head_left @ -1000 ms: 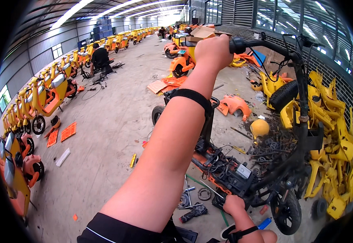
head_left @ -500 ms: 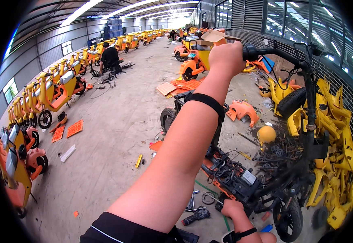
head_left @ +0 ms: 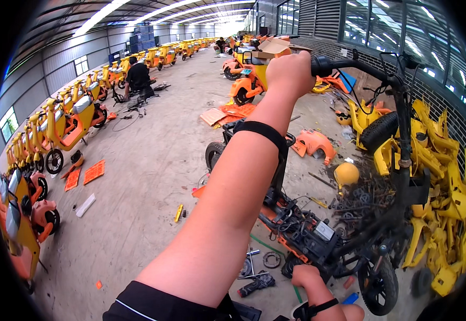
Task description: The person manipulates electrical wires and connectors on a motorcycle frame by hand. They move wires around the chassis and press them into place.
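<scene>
The left hand was clenched around the handlebar of the stripped scooter, which stood on the floor. The right hand pressed low against its frame, grip unclear. Since a second earlier, the scooter sat a little further right.

one head-worn fisheye looks down, close over a stripped scooter.

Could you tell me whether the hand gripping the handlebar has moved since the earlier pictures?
Cannot tell: the left hand keeps its grip on the handlebar, and its drift against the grey wall matches the head camera's own shift.
</scene>
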Motion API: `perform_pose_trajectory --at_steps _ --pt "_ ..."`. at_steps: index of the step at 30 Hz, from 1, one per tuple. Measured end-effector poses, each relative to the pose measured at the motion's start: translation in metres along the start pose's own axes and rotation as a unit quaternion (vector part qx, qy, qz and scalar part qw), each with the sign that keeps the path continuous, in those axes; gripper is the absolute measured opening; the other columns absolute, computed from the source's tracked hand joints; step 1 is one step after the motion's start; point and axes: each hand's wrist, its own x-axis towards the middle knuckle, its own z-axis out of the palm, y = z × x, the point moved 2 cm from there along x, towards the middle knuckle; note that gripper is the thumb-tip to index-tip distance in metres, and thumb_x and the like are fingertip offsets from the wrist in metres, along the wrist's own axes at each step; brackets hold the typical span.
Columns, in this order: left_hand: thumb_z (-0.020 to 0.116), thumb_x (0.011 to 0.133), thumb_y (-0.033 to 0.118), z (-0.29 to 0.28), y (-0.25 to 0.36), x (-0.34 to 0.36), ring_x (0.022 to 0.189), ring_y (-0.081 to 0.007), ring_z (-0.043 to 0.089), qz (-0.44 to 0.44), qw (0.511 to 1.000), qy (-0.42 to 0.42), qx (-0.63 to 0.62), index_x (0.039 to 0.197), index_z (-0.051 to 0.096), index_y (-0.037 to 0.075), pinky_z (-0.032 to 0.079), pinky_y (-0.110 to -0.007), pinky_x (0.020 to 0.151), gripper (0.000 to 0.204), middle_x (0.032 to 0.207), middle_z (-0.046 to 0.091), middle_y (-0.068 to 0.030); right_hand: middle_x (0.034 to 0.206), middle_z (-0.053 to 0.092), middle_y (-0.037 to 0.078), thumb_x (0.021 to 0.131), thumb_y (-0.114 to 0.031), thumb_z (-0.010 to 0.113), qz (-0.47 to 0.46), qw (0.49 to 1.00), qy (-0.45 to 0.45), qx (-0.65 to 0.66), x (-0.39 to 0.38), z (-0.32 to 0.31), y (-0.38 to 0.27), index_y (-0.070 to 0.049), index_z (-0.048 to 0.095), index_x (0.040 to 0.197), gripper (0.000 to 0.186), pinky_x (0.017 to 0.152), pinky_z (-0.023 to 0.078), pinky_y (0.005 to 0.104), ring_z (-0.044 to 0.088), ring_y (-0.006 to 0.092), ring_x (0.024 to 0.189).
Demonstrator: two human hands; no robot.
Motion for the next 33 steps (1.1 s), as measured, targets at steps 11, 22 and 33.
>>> perform_pose_trajectory --at_steps 11,22,33 --pt "0.076 0.082 0.030 -0.013 0.007 -0.005 0.088 -0.0270 0.075 -0.002 1.000 -0.025 0.001 0.102 0.068 0.013 0.057 -0.041 0.075 0.028 0.091 0.076 -0.0081 0.127 0.066 0.019 0.085 -0.017 0.061 0.000 0.989 0.128 0.080 0.000 0.002 0.002 -0.005 0.067 0.120 0.036 0.096 0.055 0.0487 0.066 0.0387 0.116" --pt "0.080 0.075 0.034 -0.004 0.001 -0.001 0.083 -0.0322 0.076 0.000 1.000 0.006 -0.003 0.104 0.072 0.013 0.061 -0.044 0.073 0.036 0.090 0.077 -0.0117 0.107 0.069 0.014 0.082 -0.022 0.073 0.007 0.883 0.390 0.262 -0.045 -0.045 0.012 -0.009 0.070 0.102 0.025 0.086 0.056 0.0449 0.070 0.0346 0.099" --pt "0.080 0.076 0.036 -0.004 0.002 -0.001 0.083 -0.0323 0.076 -0.002 1.000 0.006 0.001 0.103 0.073 0.013 0.061 -0.044 0.073 0.036 0.089 0.077 -0.0115 0.098 0.069 0.011 0.080 -0.016 0.069 0.088 0.801 0.505 0.311 -0.081 -0.065 0.047 -0.008 0.070 0.103 0.024 0.081 0.055 0.0458 0.069 0.0346 0.093"
